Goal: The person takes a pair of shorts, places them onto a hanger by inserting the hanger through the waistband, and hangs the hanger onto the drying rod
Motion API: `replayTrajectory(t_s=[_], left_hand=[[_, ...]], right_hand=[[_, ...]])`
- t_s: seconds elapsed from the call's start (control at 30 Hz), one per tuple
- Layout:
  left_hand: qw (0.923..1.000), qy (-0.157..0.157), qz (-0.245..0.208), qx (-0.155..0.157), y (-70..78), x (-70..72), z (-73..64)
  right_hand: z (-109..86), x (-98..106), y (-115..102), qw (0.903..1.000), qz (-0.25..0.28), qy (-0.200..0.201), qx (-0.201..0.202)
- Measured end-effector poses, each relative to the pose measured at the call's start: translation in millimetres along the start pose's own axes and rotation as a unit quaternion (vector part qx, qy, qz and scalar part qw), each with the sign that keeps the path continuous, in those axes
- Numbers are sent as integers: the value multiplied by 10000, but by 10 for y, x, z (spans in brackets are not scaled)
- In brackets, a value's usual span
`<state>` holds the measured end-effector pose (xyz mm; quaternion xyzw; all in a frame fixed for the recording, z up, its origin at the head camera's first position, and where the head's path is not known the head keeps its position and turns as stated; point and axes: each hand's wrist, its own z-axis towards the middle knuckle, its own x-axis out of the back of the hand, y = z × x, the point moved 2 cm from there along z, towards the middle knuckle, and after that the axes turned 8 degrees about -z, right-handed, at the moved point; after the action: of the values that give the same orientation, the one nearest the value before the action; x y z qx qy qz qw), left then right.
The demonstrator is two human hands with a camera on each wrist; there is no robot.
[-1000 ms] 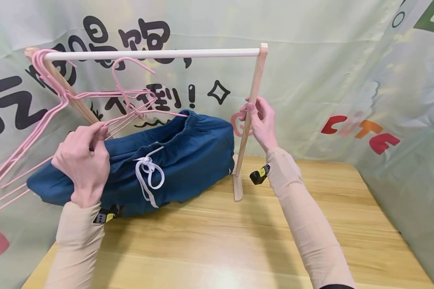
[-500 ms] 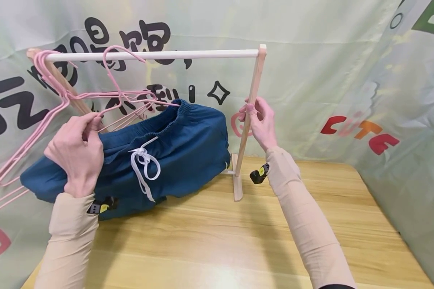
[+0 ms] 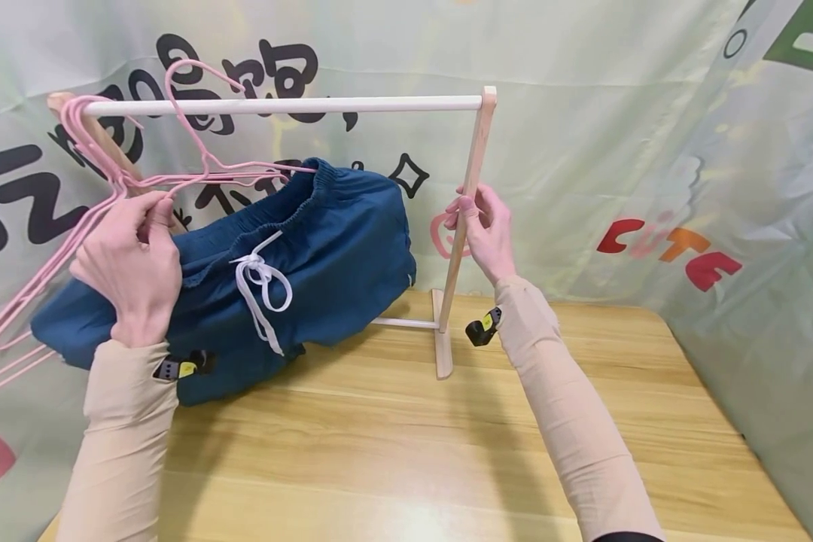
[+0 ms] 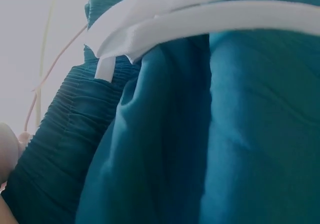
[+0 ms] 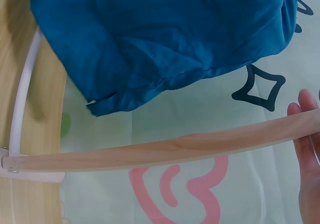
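Note:
My left hand [image 3: 132, 260] pinches the arm of a pink hanger [image 3: 206, 162] that sits inside the waistband of blue drawstring shorts [image 3: 312, 256]. The hanger's hook rises above the white rail [image 3: 298, 105] and overlaps it in the head view. A white drawstring [image 3: 260, 282] tied in a bow hangs at the shorts' front, and it crosses close before the left wrist camera. My right hand [image 3: 488, 229] holds the right wooden post [image 3: 470, 169] of the garment rack between thumb and fingers. In the right wrist view the post [image 5: 180, 149] runs past the shorts' hem, apart from it.
Several more pink hangers [image 3: 88, 143] hang at the rail's left end. The rack's foot [image 3: 443, 354] stands on the wooden table [image 3: 393, 444], with a lower white bar [image 3: 406, 324] joined to it. A printed cloth [image 3: 583, 135] stands behind and at the sides.
My left hand has moved up and left with the hanger and shorts, and the hook has risen from below the rail to above it. My right hand stays on the post.

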<state>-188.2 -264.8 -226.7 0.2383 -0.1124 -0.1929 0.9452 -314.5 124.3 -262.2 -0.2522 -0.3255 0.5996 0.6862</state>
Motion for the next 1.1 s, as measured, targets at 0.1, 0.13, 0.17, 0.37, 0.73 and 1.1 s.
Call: replayTrajectory(t_s=[0.1, 0.13, 0.17, 0.37, 0.73, 1.1], left_hand=[[10000, -30, -8, 27, -7, -8, 24], [10000, -43, 0, 58, -7, -12, 30], [9999, -53, 11, 87, -8, -15, 34], [9998, -149, 132, 75, -16, -29, 46], [9989, -324, 221, 260, -84, -65, 29], [9986, -460, 167, 222, -142, -75, -27]], right_hand=[[3, -1, -4, 10000, 2, 1, -3], [4, -2, -4, 10000, 7, -2, -5], [4, -3, -5, 10000, -6, -6, -13], [10, -5, 8, 10000, 38, -27, -50], [5, -9, 12, 10000, 46, -7, 45], [6, 1, 13, 10000, 83, -5, -17]])
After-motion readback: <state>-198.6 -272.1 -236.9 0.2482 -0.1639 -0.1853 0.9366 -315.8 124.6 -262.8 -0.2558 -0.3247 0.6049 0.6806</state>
